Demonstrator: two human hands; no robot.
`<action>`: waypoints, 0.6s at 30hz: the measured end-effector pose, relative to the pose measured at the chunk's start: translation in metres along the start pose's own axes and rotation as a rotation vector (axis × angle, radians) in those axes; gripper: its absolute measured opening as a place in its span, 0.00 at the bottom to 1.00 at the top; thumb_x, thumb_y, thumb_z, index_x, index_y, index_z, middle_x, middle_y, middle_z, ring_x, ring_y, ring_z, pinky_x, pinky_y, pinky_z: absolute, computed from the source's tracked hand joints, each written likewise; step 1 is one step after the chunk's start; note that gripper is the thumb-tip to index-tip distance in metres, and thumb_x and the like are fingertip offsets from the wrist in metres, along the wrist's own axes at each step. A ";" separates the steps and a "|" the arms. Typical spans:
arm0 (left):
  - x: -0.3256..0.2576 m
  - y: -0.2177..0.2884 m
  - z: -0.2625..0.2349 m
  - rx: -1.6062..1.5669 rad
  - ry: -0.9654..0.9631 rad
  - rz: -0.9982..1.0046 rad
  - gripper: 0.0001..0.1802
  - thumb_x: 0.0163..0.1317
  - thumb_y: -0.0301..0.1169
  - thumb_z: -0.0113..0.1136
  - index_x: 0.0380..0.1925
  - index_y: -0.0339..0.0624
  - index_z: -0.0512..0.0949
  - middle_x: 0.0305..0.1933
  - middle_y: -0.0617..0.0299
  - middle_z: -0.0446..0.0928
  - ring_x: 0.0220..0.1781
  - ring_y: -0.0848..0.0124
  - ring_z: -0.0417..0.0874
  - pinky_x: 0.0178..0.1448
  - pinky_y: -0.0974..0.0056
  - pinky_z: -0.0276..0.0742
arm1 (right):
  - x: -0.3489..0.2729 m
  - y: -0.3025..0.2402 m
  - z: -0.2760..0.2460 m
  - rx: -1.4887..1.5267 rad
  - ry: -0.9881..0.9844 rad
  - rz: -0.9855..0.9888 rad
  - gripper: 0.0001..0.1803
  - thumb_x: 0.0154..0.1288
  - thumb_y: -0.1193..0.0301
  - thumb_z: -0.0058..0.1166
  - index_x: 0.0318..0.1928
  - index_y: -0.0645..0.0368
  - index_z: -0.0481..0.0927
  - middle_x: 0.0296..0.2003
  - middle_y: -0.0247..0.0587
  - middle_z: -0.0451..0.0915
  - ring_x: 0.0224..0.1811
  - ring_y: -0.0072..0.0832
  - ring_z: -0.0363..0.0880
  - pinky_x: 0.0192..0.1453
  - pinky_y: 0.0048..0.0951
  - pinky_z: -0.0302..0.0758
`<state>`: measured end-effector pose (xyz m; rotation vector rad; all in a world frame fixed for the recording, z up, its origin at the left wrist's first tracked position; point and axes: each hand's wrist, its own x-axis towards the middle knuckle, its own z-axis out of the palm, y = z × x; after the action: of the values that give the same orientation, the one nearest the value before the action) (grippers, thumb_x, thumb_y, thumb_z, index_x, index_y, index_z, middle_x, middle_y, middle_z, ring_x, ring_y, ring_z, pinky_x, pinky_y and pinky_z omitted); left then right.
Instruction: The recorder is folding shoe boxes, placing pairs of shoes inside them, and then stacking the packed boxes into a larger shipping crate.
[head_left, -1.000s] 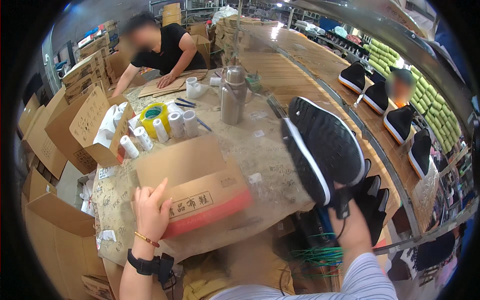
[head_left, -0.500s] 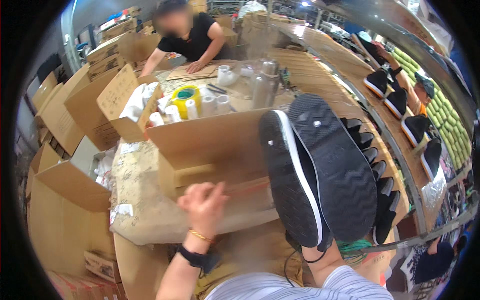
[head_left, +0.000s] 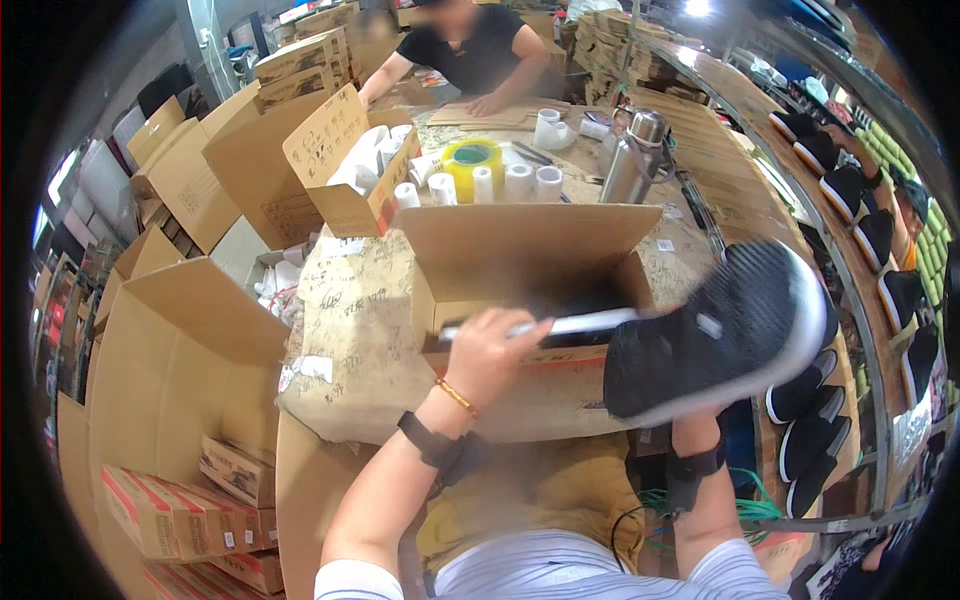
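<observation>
My left hand [head_left: 490, 352] grips a black shoe with a white sole edge [head_left: 575, 323] that lies sideways inside an open cardboard shoebox [head_left: 425, 305]. The box's lid [head_left: 530, 245] stands up behind it. My right hand [head_left: 693, 425] is mostly hidden and holds a second black shoe [head_left: 715, 335] from below. That shoe's ribbed sole faces me, just right of the box and partly over its right end. Both wrists wear black straps.
A person in a black shirt [head_left: 470, 50] leans on the table's far end. Between us stand a steel flask [head_left: 630, 160], a yellow tape roll [head_left: 472, 160], white rolls and an open carton [head_left: 345, 170]. Big cartons [head_left: 180, 350] crowd the left; black shoes [head_left: 805, 400] line the right rack.
The shoebox lid has swung up. My left hand left the lid and now holds one shoe in the box. My right hand lowered the other shoe beside the box.
</observation>
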<state>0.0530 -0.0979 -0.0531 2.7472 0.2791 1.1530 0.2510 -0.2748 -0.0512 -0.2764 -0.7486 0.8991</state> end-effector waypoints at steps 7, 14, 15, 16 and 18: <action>-0.009 -0.009 -0.013 -0.262 -0.211 -0.012 0.14 0.45 0.19 0.59 0.32 0.48 0.84 0.38 0.62 0.80 0.42 0.63 0.80 0.47 0.61 0.78 | 0.067 0.024 0.012 -1.762 -0.243 -0.483 0.07 0.47 0.81 0.60 0.29 0.59 0.79 0.40 0.45 0.80 0.45 0.42 0.78 0.52 0.37 0.73; -0.014 -0.103 -0.024 -0.440 0.227 -0.775 0.54 0.44 0.31 0.72 0.70 0.49 0.51 0.65 0.42 0.59 0.63 0.55 0.67 0.65 0.56 0.66 | 0.066 0.021 -0.087 -1.818 0.377 -0.149 0.18 0.63 0.75 0.49 0.53 0.65 0.71 0.46 0.54 0.76 0.49 0.47 0.75 0.53 0.41 0.71; -0.027 -0.118 -0.013 -0.400 0.083 -0.773 0.71 0.41 0.33 0.74 0.69 0.45 0.24 0.72 0.41 0.39 0.71 0.50 0.52 0.73 0.53 0.51 | 0.062 0.042 -0.074 -1.796 0.360 -0.143 0.18 0.63 0.75 0.49 0.53 0.65 0.71 0.46 0.54 0.76 0.49 0.47 0.75 0.53 0.41 0.71; -0.021 -0.107 -0.004 -0.349 0.052 -0.713 0.71 0.41 0.32 0.74 0.69 0.43 0.23 0.72 0.41 0.41 0.71 0.49 0.52 0.74 0.53 0.49 | 0.055 0.063 -0.053 -1.987 0.314 -0.020 0.24 0.64 0.74 0.49 0.59 0.65 0.63 0.50 0.58 0.72 0.50 0.49 0.74 0.55 0.41 0.70; -0.002 -0.082 0.005 -0.298 0.005 -0.695 0.68 0.41 0.30 0.73 0.69 0.40 0.28 0.71 0.40 0.44 0.71 0.50 0.52 0.73 0.53 0.50 | 0.053 0.061 -0.067 -2.119 0.286 0.098 0.36 0.65 0.70 0.50 0.69 0.64 0.49 0.56 0.57 0.67 0.52 0.45 0.73 0.59 0.37 0.68</action>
<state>0.0460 -0.0188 -0.0746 2.1093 0.8911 0.9086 0.2812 -0.1903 -0.1053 -2.2285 -1.1489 -0.2256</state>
